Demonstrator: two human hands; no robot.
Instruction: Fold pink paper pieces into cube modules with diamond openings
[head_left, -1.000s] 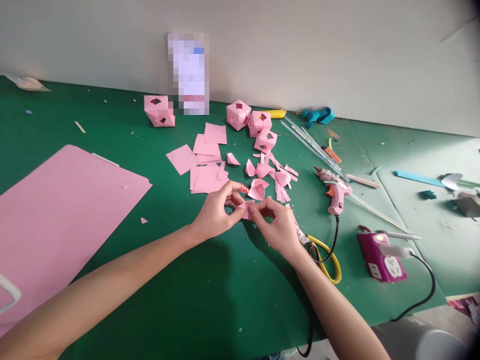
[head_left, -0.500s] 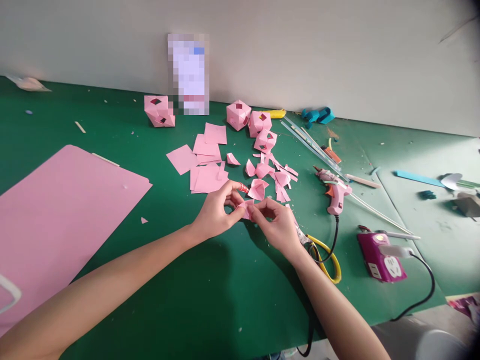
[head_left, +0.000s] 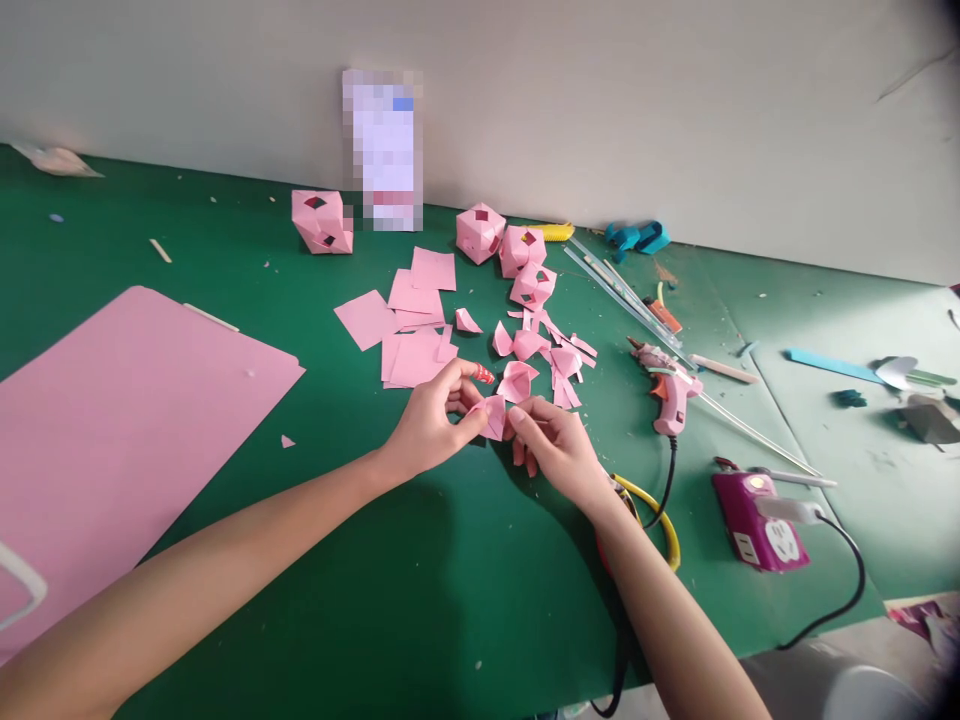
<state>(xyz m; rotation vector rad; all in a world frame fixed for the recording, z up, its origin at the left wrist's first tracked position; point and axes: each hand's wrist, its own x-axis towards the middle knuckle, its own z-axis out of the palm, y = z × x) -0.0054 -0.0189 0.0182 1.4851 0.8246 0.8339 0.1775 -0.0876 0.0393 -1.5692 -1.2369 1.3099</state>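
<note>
A small creased piece of pink paper (head_left: 493,418) is pinched between the thumb and fingers of my left hand (head_left: 429,422). A red patterned wrap (head_left: 484,374) covers that hand's index fingertip. At the paper's right edge, the thumb and index finger of my right hand (head_left: 559,445) close together, the other fingers curled below. Just beyond the hands lies a folded pink paper cup (head_left: 517,381). Flat pink paper squares (head_left: 416,358) overlap behind my left hand, and pink paper strips (head_left: 566,388) are scattered beyond my right.
Several faceted pink paper balls (head_left: 480,232) stand toward the wall. A pink glue gun (head_left: 677,392), yellow-handled scissors (head_left: 670,535) partly under my right forearm, and a purple power socket (head_left: 757,520) lie on the right. A large pink sheet (head_left: 142,430) covers the left of the green table (head_left: 337,610).
The small paper piece has turned to show a flatter, wider face. My right fingers have shifted slightly right to its edge, the lower ones dropping and spreading. My left hand stays almost still.
</note>
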